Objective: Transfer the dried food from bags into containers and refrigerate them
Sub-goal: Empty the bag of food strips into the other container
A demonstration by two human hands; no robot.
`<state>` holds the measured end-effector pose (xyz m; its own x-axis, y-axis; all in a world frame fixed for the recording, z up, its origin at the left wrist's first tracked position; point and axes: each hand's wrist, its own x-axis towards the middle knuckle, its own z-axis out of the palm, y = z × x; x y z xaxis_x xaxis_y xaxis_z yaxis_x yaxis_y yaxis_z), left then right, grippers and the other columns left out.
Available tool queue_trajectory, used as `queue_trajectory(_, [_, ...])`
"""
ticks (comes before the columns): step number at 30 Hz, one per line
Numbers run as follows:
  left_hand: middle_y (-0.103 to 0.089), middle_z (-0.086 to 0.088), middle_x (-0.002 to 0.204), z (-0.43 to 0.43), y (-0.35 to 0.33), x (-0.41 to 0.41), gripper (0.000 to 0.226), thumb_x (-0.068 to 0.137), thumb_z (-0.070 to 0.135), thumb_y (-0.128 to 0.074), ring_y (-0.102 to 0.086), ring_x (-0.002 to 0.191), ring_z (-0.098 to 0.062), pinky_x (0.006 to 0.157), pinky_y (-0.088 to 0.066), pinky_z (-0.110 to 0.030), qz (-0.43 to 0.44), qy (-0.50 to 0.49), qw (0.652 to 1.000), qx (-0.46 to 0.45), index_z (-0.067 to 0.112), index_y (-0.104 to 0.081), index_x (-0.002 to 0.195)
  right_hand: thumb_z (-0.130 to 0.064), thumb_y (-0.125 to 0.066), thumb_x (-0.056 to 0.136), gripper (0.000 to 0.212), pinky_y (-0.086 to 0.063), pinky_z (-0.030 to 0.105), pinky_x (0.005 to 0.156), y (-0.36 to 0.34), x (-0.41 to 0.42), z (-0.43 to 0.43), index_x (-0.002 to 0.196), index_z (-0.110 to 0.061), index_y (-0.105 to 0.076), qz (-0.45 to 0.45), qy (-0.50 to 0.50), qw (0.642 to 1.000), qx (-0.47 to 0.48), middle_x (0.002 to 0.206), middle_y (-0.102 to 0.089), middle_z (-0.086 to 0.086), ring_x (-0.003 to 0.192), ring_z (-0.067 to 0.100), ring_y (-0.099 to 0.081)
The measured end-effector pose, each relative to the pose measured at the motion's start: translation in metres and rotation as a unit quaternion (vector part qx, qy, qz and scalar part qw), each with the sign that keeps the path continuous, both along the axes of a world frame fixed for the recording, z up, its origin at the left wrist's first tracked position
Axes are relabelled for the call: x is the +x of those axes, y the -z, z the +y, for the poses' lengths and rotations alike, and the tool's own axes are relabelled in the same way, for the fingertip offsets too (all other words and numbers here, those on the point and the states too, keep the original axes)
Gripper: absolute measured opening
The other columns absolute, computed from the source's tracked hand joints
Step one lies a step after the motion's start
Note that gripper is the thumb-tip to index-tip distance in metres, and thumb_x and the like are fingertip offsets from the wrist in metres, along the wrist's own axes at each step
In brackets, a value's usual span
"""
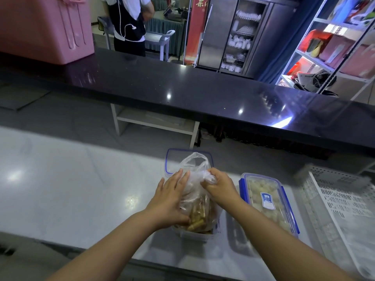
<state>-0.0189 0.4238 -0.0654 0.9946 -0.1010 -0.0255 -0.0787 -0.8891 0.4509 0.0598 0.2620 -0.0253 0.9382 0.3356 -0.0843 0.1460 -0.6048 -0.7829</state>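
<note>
On the grey counter [81, 179], the left hand [170, 199] lies flat and open against the plastic bag [197, 199] in 1 container [194, 236] while the right hand [219, 185] pinches its top.

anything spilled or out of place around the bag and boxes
Nothing stands out. No food lies loose on the counter. The plastic bag sits in the open container, left hand flat against it, right hand pinching its top. The spare lid lies flat behind, and the second container is lidded.
</note>
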Motion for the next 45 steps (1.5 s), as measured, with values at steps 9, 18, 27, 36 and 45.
queue_trajectory(9, [0.011,0.006,0.158,-0.001,-0.001,0.005,0.112,0.071,0.057,-0.065,0.002,0.146,-0.014,0.119,-0.002,-0.038,0.023,-0.026,0.998,-0.043,0.032,0.012,0.147,-0.043,-0.078,0.065,0.107,-0.036,0.030,0.105,0.000,-0.021,-0.022,0.144,-0.044,-0.007,-0.061,-0.187,0.973,-0.124,0.145,-0.020,-0.014,0.126,0.007,-0.029])
queue_trajectory(18, [-0.004,0.006,0.159,0.013,-0.008,0.006,0.112,0.063,0.046,-0.072,-0.007,0.145,-0.015,0.117,-0.019,-0.033,0.050,-0.032,0.991,-0.118,0.034,-0.002,0.149,-0.016,-0.064,0.083,0.057,-0.042,0.030,0.099,0.000,-0.020,-0.015,0.135,-0.028,-0.044,-0.110,-0.130,0.974,-0.147,0.129,-0.046,-0.005,0.117,0.015,-0.044])
queue_trajectory(27, [-0.027,0.007,0.149,0.019,-0.029,0.009,0.111,0.064,0.029,-0.078,-0.032,0.133,-0.015,0.104,-0.041,-0.031,0.062,-0.067,0.960,-0.266,0.032,-0.007,0.149,-0.003,-0.064,0.080,0.046,-0.048,0.016,0.075,-0.026,-0.003,-0.001,0.120,-0.024,-0.057,-0.030,-0.044,0.998,0.013,0.107,-0.054,-0.010,0.098,0.010,-0.055])
queue_trajectory(36, [-0.042,0.009,0.137,0.020,-0.034,0.011,0.112,0.058,0.027,-0.081,-0.050,0.120,-0.015,0.095,-0.051,-0.035,0.083,-0.061,0.940,-0.325,0.038,-0.013,0.146,-0.003,-0.068,0.078,0.045,-0.051,0.018,0.066,-0.040,0.004,-0.002,0.116,-0.025,-0.060,-0.001,-0.038,0.998,0.047,0.105,-0.061,-0.003,0.090,0.009,-0.061])
queue_trajectory(45, [-0.038,0.010,0.136,0.024,-0.044,0.014,0.101,0.071,0.018,-0.078,-0.043,0.119,-0.011,0.096,-0.044,-0.027,0.063,-0.075,0.937,-0.335,0.028,-0.014,0.149,0.000,-0.067,0.075,0.050,-0.058,0.035,0.078,-0.059,0.004,-0.006,0.113,-0.030,-0.056,0.021,-0.028,0.995,0.088,0.103,-0.058,-0.007,0.096,0.016,-0.060])
